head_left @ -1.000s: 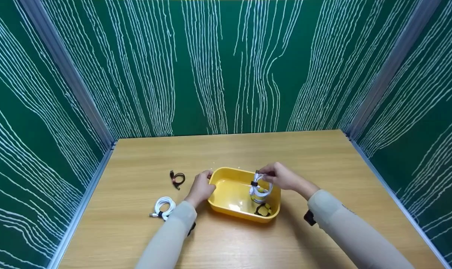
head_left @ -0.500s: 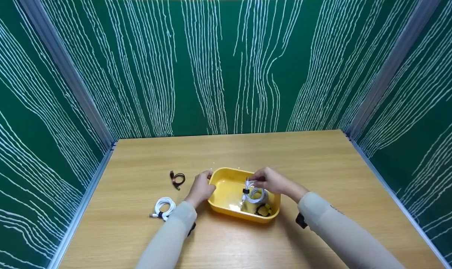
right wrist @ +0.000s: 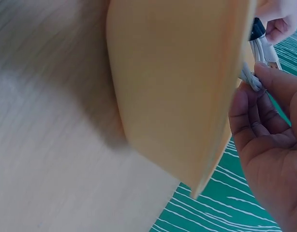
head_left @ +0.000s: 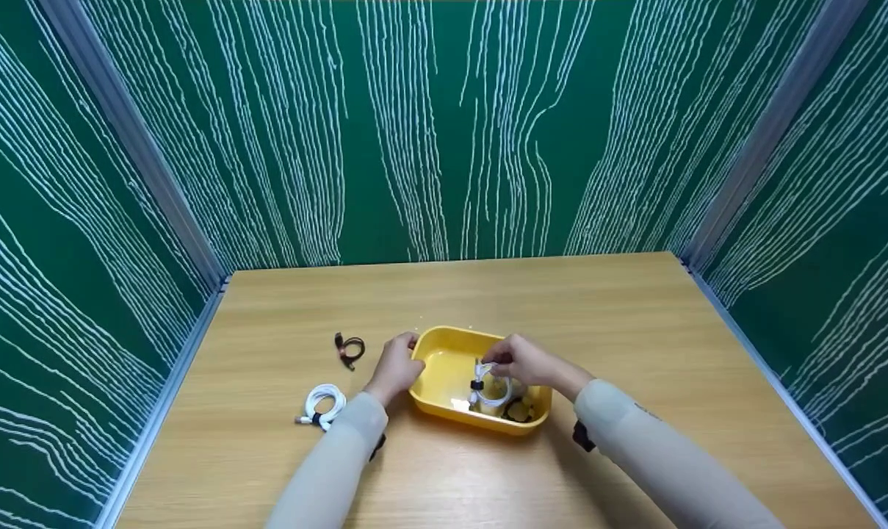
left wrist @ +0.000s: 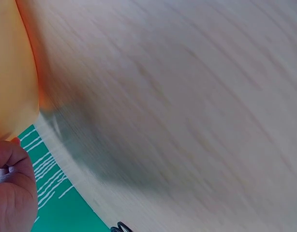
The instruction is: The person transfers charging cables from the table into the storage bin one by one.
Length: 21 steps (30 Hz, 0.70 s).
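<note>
White cable coil [right wrist: 258, 51] is pinched between the thumb and fingertips of the right hand [head_left: 526, 361], which are closed together on its upper edge. From that pinch the coil is held down inside the yellow bin [head_left: 438, 376]; whether its lower edge is met by the bin's floor cannot be told. Its loops are bound by a black strap [head_left: 477, 385], seen to the left of the right fingertips, with a plug end pointing up above the strap.

The left end of the bin is clamped by the left hand [head_left: 395, 372], the thumb laid over the rim and the fingers curled outside it. Below the right hand's grip, near the bin's near right corner, a dark coil with yellow parts [head_left: 518, 411] is contained; its details are too small to be made out.

To the left of the left hand's grip, and nearer the viewer, a second white coil [head_left: 309, 402] is laid on the wooden table [head_left: 598, 294], partly overlapped in view by the left sleeve [head_left: 333, 470]. Farther back on that side, a small dark cable [head_left: 344, 353] with a reddish tie is placed, well apart from the hand.
</note>
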Each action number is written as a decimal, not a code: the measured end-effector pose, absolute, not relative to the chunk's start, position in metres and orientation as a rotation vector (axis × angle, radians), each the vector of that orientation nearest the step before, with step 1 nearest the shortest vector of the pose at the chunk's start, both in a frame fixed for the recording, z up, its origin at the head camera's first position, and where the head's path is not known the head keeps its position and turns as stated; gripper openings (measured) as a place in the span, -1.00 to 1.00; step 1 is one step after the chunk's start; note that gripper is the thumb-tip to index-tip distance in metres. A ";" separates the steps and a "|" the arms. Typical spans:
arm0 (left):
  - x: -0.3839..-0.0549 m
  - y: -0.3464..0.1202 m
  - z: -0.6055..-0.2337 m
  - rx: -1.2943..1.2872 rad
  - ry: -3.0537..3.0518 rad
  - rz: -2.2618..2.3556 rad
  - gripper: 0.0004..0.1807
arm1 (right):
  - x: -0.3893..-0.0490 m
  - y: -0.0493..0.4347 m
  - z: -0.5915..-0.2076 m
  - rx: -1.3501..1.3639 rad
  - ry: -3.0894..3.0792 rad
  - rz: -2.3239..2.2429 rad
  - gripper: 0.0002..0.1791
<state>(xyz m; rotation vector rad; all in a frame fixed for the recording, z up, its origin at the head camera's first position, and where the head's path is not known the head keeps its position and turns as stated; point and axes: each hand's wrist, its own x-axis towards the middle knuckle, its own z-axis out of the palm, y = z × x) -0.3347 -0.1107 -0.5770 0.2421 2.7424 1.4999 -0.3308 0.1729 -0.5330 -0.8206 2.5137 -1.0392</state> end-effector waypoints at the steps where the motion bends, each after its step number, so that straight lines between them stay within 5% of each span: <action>1: -0.335 -0.111 -0.577 0.242 2.746 1.497 -0.53 | -0.331 0.172 -0.535 -0.842 2.515 -1.045 -0.81; 21: -0.334 -0.110 -0.575 0.239 2.741 1.500 -0.56 | -0.336 0.160 -0.555 -0.783 2.436 -1.071 -0.85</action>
